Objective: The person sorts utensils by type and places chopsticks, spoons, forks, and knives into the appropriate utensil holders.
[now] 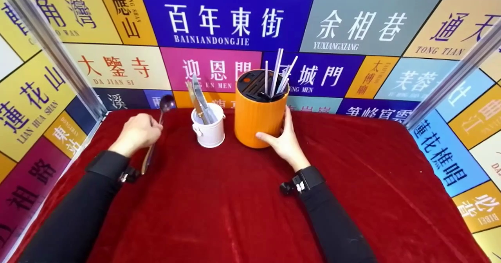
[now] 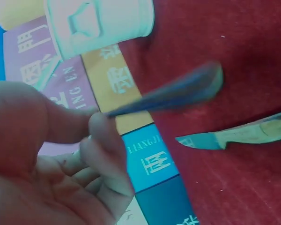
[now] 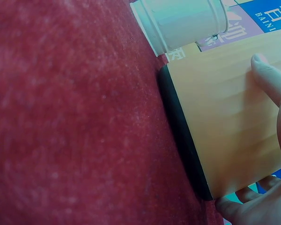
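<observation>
My left hand [image 1: 137, 134] pinches a metal spoon [image 1: 167, 103], its dark bowl pointing up and away. The spoon's handle [image 2: 178, 91] is blurred in the left wrist view, jutting from between thumb and fingers. Beyond it, a small knife [image 2: 246, 133] with a pale handle lies on the cloth. With thumb in front and fingers round the right side, my right hand [image 1: 287, 141] grips an orange cylindrical knife block [image 1: 258, 124]. Several thin silver rods [image 1: 277, 73] stand up from its black slotted top. The block is upright on the table.
Between the hands, a small white pail [image 1: 209, 132] holds knives [image 1: 201, 100] leaning left. Red cloth [image 1: 250, 208] covers the table. A wall of coloured printed panels [image 1: 227, 16] stands close behind, with metal posts [image 1: 66, 59] at the corners.
</observation>
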Action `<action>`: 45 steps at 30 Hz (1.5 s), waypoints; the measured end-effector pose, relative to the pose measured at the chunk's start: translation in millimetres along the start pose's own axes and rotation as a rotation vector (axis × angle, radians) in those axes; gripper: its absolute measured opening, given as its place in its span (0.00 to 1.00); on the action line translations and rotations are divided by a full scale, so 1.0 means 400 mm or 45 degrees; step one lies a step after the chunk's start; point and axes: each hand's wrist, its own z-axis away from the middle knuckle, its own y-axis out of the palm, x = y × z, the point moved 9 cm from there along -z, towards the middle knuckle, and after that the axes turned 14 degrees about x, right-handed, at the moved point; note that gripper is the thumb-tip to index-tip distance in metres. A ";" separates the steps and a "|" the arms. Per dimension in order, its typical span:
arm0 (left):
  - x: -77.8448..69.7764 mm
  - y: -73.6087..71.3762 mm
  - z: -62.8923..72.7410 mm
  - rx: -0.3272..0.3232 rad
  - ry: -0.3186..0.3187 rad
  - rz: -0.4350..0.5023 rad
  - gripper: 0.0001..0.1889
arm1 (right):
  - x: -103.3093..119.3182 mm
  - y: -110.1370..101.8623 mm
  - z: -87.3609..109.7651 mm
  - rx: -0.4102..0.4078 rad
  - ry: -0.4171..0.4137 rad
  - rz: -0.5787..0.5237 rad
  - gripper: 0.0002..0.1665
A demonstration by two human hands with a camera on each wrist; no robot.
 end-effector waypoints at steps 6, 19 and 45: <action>-0.046 -0.053 0.024 -0.131 0.080 0.123 0.14 | 0.005 0.001 0.000 0.005 -0.029 0.043 0.78; -0.318 -0.200 0.127 -0.543 0.487 0.281 0.10 | 0.067 0.010 0.025 0.020 0.005 -0.014 0.78; -0.744 -0.146 0.127 -0.448 0.874 0.386 0.07 | 0.018 -0.001 0.008 0.005 -0.016 -0.003 0.79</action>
